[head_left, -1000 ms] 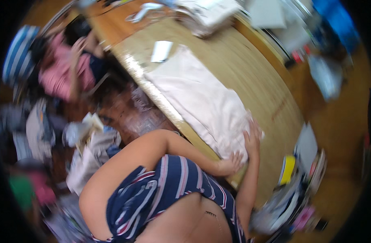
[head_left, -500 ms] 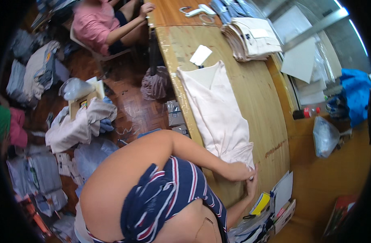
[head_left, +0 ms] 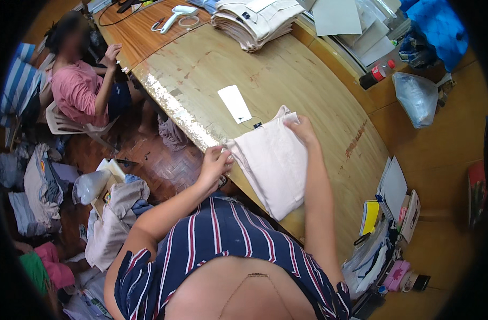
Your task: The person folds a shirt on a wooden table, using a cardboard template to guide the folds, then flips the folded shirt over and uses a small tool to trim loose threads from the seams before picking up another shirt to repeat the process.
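Note:
A pale pink garment lies on the table in front of me, folded into a short bundle. My left hand pinches its far left corner by the table's edge. At its far right corner my right hand grips the cloth, thumb on top. Beyond the garment a white hang tag lies flat on the wood, with a thin cord and a small dark label at the garment's neckline.
A stack of folded pale garments stands at the table's far end. Near it lie a white handheld scanner and a tape roll. A person in pink sits across the left edge. Papers and a yellow packet stand at right.
The garment was stretched long with both hands at its near end; now it is folded shorter, and my hands are at its far corners. The view has shifted.

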Demonstrator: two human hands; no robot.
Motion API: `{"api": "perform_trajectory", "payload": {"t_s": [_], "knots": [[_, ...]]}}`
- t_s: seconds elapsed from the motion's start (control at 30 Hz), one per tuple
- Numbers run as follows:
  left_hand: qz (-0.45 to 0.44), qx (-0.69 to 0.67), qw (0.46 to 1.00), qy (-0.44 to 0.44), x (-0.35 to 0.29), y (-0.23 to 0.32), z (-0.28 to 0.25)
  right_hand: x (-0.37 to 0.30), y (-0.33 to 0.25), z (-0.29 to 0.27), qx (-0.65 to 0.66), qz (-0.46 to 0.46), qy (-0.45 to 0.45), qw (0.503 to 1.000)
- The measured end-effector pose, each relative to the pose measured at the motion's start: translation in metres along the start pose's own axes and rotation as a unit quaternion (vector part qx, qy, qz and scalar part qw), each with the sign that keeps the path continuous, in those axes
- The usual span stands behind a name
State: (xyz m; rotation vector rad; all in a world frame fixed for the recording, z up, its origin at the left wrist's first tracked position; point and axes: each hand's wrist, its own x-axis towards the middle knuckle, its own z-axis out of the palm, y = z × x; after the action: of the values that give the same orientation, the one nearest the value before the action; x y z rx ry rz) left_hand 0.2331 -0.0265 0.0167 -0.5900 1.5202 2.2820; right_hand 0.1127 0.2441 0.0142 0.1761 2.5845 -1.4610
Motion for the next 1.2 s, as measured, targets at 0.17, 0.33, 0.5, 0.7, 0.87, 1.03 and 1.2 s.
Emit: {"api": "perform_trajectory", "payload": {"t_s": [0.17, 0.33, 0.5, 0.7, 0.87, 1.03, 1.2], "knots": [[0.049, 0.059, 0.991, -0.111, 0.013, -0.016, -0.008, 0.004, 0.018, -0.011, 0.036, 0.050, 0.054, 0.997], [0.262, 0.361, 0.891, -0.084, 0.087, 0.006, 0.037, -0.022, 0.053, -0.043, 0.133, 0.130, 0.160, 0.969], [0.170, 0.404, 0.887, -0.145, 0.135, 0.033, 0.094, -0.067, 0.074, -0.036, 0.208, 0.123, 0.214, 0.946], [0.174, 0.493, 0.838, -0.154, 0.143, 0.041, 0.121, -0.082, 0.063, -0.021, 0.045, 0.095, 0.342, 0.934], [0.133, 0.502, 0.829, -0.209, 0.154, 0.039, 0.118, -0.084, 0.036, -0.015, -0.028, 0.133, 0.377, 0.916], [0.095, 0.384, 0.899, -0.190, 0.153, 0.044, 0.104, -0.070, 0.005, -0.008, -0.198, 0.262, 0.309, 0.893], [0.250, 0.565, 0.778, -0.115, 0.144, 0.042, 0.116, -0.052, 0.018, -0.014, -0.256, 0.297, 0.269, 0.880]]}}
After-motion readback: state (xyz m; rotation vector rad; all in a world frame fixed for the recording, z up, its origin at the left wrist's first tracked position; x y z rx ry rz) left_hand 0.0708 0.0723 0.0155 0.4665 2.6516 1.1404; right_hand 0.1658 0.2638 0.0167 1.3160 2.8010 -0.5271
